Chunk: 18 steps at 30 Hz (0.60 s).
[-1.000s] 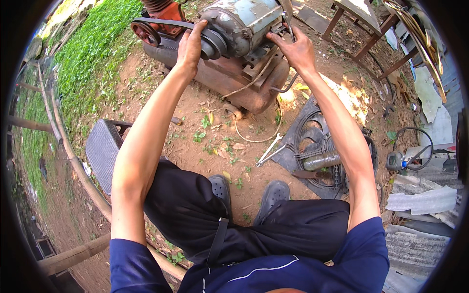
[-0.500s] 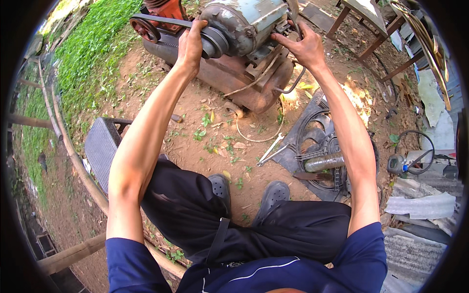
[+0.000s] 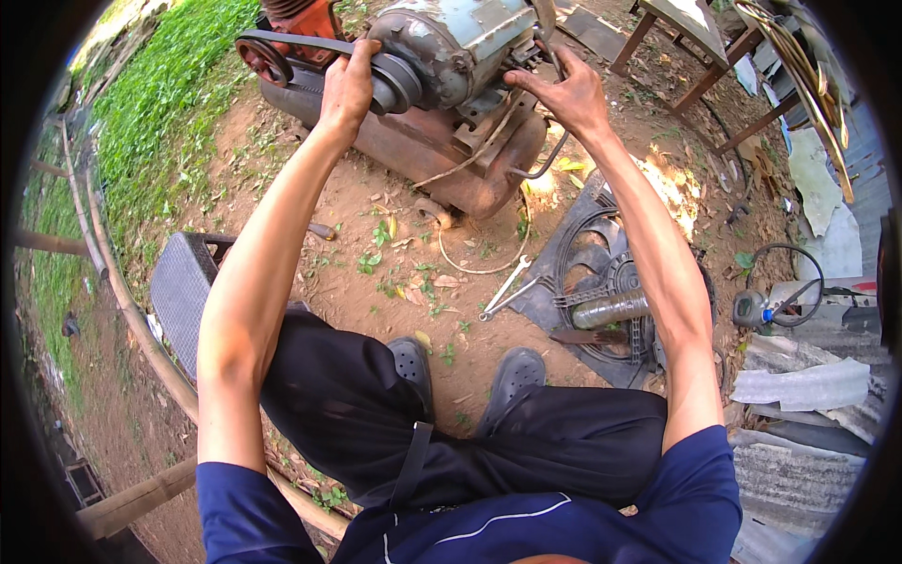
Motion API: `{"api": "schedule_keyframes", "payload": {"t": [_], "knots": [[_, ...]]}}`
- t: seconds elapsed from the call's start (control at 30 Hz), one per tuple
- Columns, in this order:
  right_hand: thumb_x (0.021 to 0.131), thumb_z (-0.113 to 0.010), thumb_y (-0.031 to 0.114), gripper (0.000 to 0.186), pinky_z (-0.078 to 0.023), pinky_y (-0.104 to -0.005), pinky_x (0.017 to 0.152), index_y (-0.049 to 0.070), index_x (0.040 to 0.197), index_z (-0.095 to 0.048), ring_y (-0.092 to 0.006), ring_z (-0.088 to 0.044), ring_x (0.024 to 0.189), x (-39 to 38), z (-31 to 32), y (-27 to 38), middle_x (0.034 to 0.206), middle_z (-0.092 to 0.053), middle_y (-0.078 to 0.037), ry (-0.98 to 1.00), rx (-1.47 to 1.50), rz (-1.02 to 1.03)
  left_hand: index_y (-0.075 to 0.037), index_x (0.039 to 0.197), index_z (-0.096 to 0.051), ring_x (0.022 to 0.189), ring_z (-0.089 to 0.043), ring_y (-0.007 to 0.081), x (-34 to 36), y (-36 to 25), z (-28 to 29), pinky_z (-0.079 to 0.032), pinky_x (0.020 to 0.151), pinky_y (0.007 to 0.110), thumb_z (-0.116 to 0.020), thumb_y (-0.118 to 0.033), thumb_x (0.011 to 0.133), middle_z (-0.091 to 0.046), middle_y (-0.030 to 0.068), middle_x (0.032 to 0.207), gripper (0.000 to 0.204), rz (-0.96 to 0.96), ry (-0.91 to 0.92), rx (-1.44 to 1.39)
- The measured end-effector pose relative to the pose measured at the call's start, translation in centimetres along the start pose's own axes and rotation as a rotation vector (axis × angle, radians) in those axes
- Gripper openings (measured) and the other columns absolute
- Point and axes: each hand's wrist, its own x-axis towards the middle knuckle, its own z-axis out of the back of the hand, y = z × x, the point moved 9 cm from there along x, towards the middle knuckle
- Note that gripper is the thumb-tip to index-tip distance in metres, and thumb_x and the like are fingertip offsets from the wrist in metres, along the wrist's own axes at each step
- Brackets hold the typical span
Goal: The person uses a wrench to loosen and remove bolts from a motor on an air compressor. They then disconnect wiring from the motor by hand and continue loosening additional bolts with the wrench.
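My left hand [image 3: 349, 89] grips the black belt [image 3: 310, 41] where it wraps the grey pulley [image 3: 395, 86] on the motor's left end. My right hand [image 3: 566, 91] is at the other end of the worn blue-grey electric motor [image 3: 451, 47], thumb against its lower edge and fingers curled round metal at its side, partly hidden. The motor sits on a rusty tank [image 3: 442, 164], beside a red compressor pump [image 3: 305, 19] with a spoked wheel [image 3: 265, 61]. A bent metal pipe [image 3: 550, 160] runs down below my right hand.
A spanner [image 3: 505, 287] lies beside a dark mat [image 3: 554, 315] with coils and a cylinder [image 3: 601, 310]. A dark textured slab [image 3: 178, 291] and bamboo poles [image 3: 141, 320] are at left. A wooden bench [image 3: 691, 38], a hose container [image 3: 750, 310] and corrugated sheets [image 3: 799, 470] are at right.
The view has shifted slightly so most things appear a little further left. My right hand moved a little rightward, then back left; my left hand stays on the belt and pulley.
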Motion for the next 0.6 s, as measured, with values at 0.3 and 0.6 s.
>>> {"api": "schedule_keyframes", "payload": {"t": [0.3, 0.6], "knots": [[0.088, -0.071, 0.033, 0.039, -0.03, -0.0197, 0.044, 0.003, 0.113, -0.068, -0.0001, -0.037, 0.049, -1.5, 2.1, -7.4, 0.094, -0.073, -0.004, -0.04, 0.532, -0.303, 0.008, 0.129, -0.029, 0.116, -0.04, 0.0285, -2.9, -3.2, 3.7, -0.037, 0.1, 0.041, -0.072, -0.051, 0.078, -0.032, 0.0187, 0.12, 0.089, -0.072, -0.542, -0.202], [0.09, -0.07, 0.03, 0.032, -0.018, -0.0239, 0.035, 0.004, 0.108, -0.068, -0.0036, -0.027, 0.033, -1.5, -2.1, -5.7, 0.045, -0.038, 0.007, 0.052, 0.886, -0.513, -0.016, 0.13, -0.055, 0.131, -0.041, 0.0331, -7.9, -16.8, -9.4, -0.032, 0.107, 0.044, -0.077, -0.045, 0.075, -0.047, 0.0153, 0.139, 0.066, -1.023, 0.045, 0.946]]}}
